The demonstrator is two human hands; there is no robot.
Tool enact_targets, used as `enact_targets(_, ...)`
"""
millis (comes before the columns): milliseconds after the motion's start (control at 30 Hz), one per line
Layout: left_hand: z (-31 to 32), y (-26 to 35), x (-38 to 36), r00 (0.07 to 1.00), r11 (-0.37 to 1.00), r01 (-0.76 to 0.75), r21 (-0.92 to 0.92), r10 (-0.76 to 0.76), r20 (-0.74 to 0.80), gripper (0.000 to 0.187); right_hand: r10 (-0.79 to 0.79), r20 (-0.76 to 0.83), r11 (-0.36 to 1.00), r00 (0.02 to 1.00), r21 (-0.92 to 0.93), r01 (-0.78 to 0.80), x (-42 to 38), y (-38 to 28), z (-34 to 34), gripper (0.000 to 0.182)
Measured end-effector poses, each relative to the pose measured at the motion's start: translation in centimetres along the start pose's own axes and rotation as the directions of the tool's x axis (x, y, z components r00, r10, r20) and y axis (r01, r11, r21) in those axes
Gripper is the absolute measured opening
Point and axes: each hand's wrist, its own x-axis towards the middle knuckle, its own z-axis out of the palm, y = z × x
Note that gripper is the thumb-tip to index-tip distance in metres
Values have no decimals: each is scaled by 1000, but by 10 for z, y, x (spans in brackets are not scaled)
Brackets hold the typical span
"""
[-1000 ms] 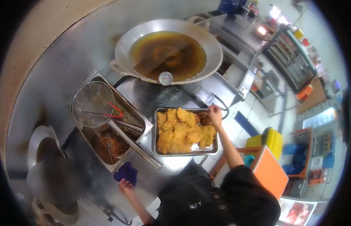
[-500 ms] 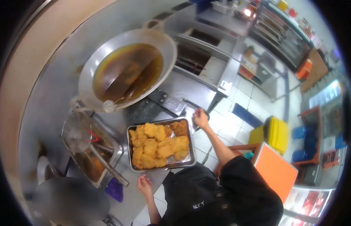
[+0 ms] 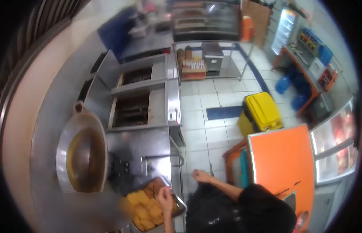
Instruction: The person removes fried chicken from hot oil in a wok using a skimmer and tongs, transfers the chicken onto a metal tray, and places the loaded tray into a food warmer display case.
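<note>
Golden-brown fried pieces [image 3: 141, 211] fill a metal tray [image 3: 182, 207] at the bottom centre. Over the tray's right part is my left hand [image 3: 164, 197], its fingers blurred, so what they hold, if anything, is unclear. My right hand [image 3: 201, 175] hovers right of the counter, fingers curled in and nothing visible in them. Near it, a bent metal bar [image 3: 163, 157] juts from the counter front. To the left sits a large wok [image 3: 62, 159] with dark oil [image 3: 85, 159]. A blurred patch hides the area below the wok.
Two open metal wells [image 3: 130, 110] line the counter beyond the wok. A yellow bin [image 3: 263, 110] stands on the tiled floor [image 3: 194, 138]. An orange table [image 3: 280, 155] is at my right. Farther back are a low shelf [image 3: 223, 73] and a glass display case [image 3: 206, 19].
The view has swung toward the right side of the room, so wok and tray appear lower and farther left. My left hand has moved from beside the tray's near edge to over its right part.
</note>
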Motion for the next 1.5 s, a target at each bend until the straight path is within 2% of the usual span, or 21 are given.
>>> enact_targets(67, 38, 37, 52, 957, 970, -163, 182, 111, 268, 18, -12, -122, 996, 992, -84, 1, 33, 98, -29, 35)
enact_targets(100, 64, 76, 71, 940, 978, -133, 158, 74, 334, 19, 122, -196, 987, 973, -83, -140, 26, 99, -60, 33)
enact_targets(133, 88, 93, 94, 917, 963, -201, 179, 122, 379, 19, 108, -304, 991, 947, -46, -128, 8, 81, -98, 33)
enact_targets(200, 144, 116, 146, 884, 938, -302, 171, 209, 419, 19, 359, -298, 919, 884, -54, -391, 18, 122, -145, 38)
enact_targets(233, 173, 124, 171, 859, 933, -317, 170, 206, 469, 20, 257, -444, 954, 858, -25, -299, 18, 143, -162, 38)
enact_targets(267, 203, 134, 195, 839, 929, -326, 174, 199, 507, 21, 424, -364, 895, 829, 28, -446, 22, 146, -192, 33)
enact_targets(300, 233, 147, 217, 849, 928, -339, 153, 232, 475, 21, 367, -351, 924, 861, 30, -382, 55, 257, -188, 29)
enact_targets(333, 262, 162, 236, 781, 888, -425, 176, 261, 567, 23, 422, -530, 904, 735, 177, -390, 53, 244, -206, 30)
enact_targets(367, 321, 200, 278, 713, 831, -527, 179, 317, 626, 25, 258, -602, 956, 756, 49, -288, 91, 332, -243, 29)
enact_targets(467, 389, 277, 347, 627, 743, -637, 207, 343, 699, 27, 470, -535, 880, 702, 224, -419, 100, 278, -347, 28)
enact_targets(500, 404, 307, 370, 551, 652, -734, 188, 410, 727, 28, 464, -527, 885, 712, 235, -403, 114, 267, -382, 27)
enact_targets(633, 436, 434, 453, 558, 580, -795, 178, 584, 589, 25, 444, -520, 893, 730, 326, -310, 170, 170, -523, 26)
enact_targets(700, 440, 485, 487, 550, 518, -824, 227, 639, 538, 27, 367, -561, 911, 742, 377, -166, 229, 177, -575, 23)
enact_targets(867, 471, 490, 567, 581, 586, -803, 103, 734, 352, 22, 235, -654, 944, 719, 331, -7, 338, 181, -666, 17)
enact_targets(967, 495, 453, 574, 757, 827, -562, 8, 511, 408, 20, 382, -519, 845, 765, 531, -62, 367, 203, -688, 16)
enact_targets(1033, 517, 399, 575, 791, 856, -518, -5, 481, 380, 21, 228, -390, 850, 892, 527, 13, 385, 233, -690, 15)
enact_targets(1100, 531, 363, 560, 844, 894, -439, 88, 377, 382, 21, 316, -201, 822, 927, 547, -161, 417, 236, -691, 20)
enact_targets(1167, 524, 333, 539, 923, 940, -318, 125, 277, 268, 21, 320, -20, 898, 947, 325, -296, 444, 198, -681, 20)
enact_targets(1300, 495, 298, 484, 997, 968, -47, 248, 59, -41, 23, 150, 449, 988, 881, -92, -121, 520, 148, -648, 16)
enact_targets(1400, 448, 265, 426, 906, 978, 90, 188, -2, -422, 24, 19, 635, 998, 772, -52, 18, 533, 63, -596, 12)
enact_targets(1500, 384, 232, 357, 663, 961, 265, 84, -119, -739, 25, -24, 832, 992, 554, -49, 116, 513, -15, -526, 10)
